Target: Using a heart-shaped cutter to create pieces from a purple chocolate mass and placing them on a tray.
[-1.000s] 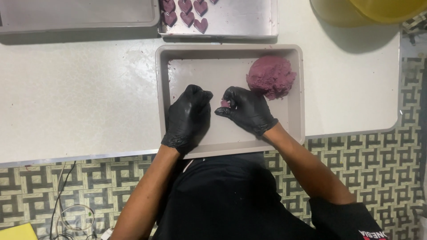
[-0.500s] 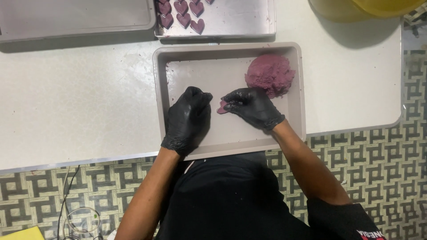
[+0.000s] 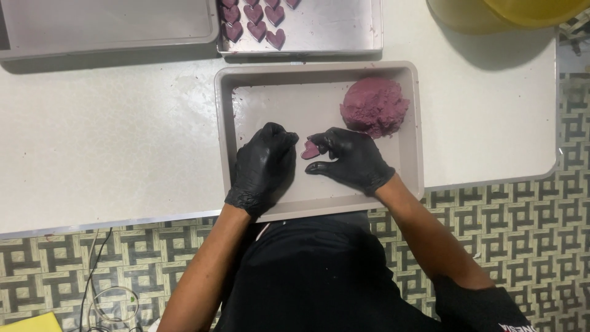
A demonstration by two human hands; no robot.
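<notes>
two gloved hands down in the grey tray (image 3: 319, 72), one view to go on (head cam, looking straight down).

head view: my right hand (image 3: 350, 158) pinches a small purple heart-shaped piece (image 3: 310, 149) between thumb and fingertips, at the tray's middle, just off the floor or resting on it, can't tell which. my left hand (image 3: 263, 167) is curled into a loose fist just beside it, knuckles on the tray floor; whether anything is inside that fist i cannot tell. the two hands are near each other but apart, the heart piece sitting in the gap on the right hand's side.

purple dough lump (image 3: 374, 106) sits in the tray's far right corner, just beyond my right hand, not touching it. finished hearts (image 3: 257, 18) are lined up on the metal sheet pan (image 3: 332, 31) just past the tray's far edge. a second empty-looking pan (image 3: 104, 27) lies to its left, a yellow tub (image 3: 510, 12) at the far right of the white table (image 3: 92, 141).

step, as i read it: one heart is shaped and in my grip, not yet set with the others. next move calls for a light hold (soft dough, edges will dent) and a lift clear of the tray's far wall.
</notes>
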